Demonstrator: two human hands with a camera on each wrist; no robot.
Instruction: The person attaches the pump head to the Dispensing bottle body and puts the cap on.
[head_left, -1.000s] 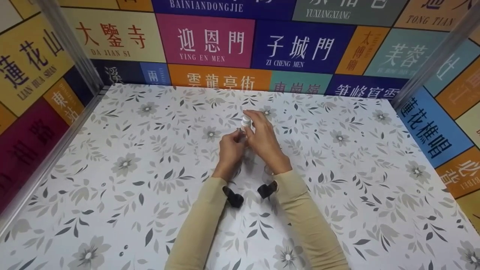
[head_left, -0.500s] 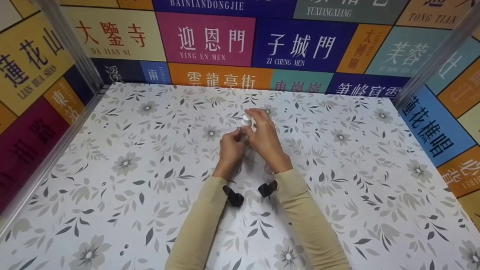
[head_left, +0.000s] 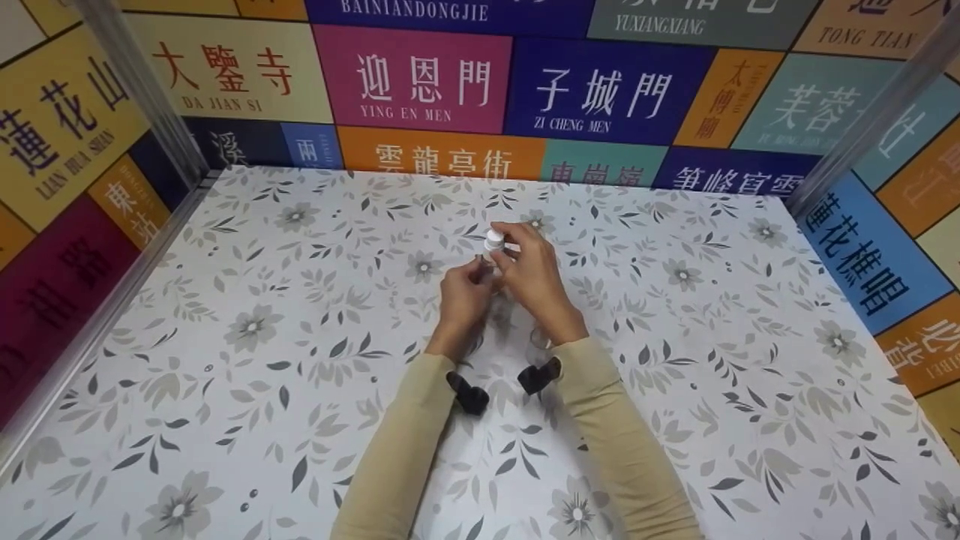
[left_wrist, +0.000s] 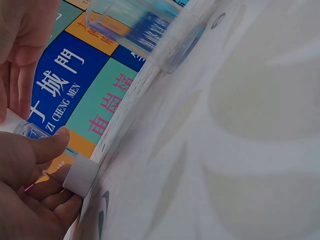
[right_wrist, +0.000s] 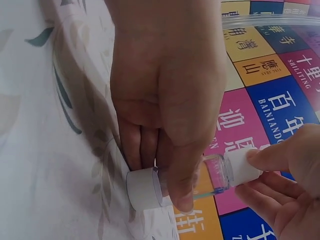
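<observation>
Both hands hold a small clear bottle (right_wrist: 210,175) between them above the table. My right hand (head_left: 531,271) pinches the white cap (head_left: 494,240) at its upper end with thumb and fingers. Lower down, my left hand (head_left: 463,296) grips the clear body, its thumb laid along the side in the right wrist view. Below that thumb, a second white cylindrical piece (right_wrist: 144,190) shows in line with the bottle, close over the tabletop. The left hand's fingers hide part of the body.
A clear container (left_wrist: 145,30) stands on the table; in the head view it sits beside the right wrist, partly hidden. The white table (head_left: 300,420) has a leaf and flower print. Walls of coloured sign panels (head_left: 412,82) border it at the back and sides.
My right hand has shifted slightly to the right, its fingers moved around the upper cap, and more of that cap shows. The left hand has stayed nearly still on the bottle.
</observation>
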